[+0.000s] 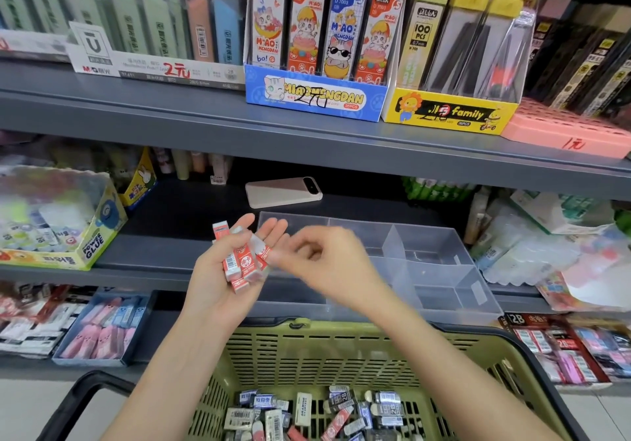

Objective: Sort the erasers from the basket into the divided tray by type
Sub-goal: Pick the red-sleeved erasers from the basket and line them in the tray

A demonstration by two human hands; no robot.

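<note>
My left hand is raised palm-up over the shelf edge and holds several red-sleeved erasers. My right hand hovers just right of them, blurred, fingers loosely curled, its fingertips near the erasers; whether it pinches one I cannot tell. Behind both hands a clear divided tray stands on the shelf, its visible compartments bare. Below, a green plastic basket holds several erasers in black, white and red sleeves.
A phone lies on the shelf behind the tray. A glue display box stands at left, plastic packets at right. Lower shelf trays of erasers flank the basket. The basket's black handle is at lower left.
</note>
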